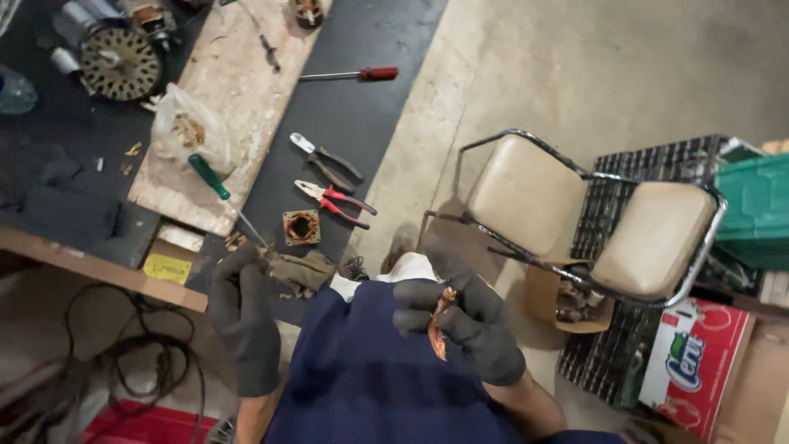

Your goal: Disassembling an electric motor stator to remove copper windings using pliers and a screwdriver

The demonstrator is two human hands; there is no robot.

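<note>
the right hand (472, 333) has its gloved fingers (427, 316) clenched on a copper strip (438, 330) over the lap, the left hand (244, 316) hangs released beside the surface (345, 123), where pliers (333, 201) and a plastic bag (191, 127) of small parts lie.

A bare concrete floor (592, 66) under dim light. A black-topped wooden bench (82, 265) stands at left; a metal-framed chair (592, 222) with beige cushions stands at right, beside stacked crates (633, 362).
</note>
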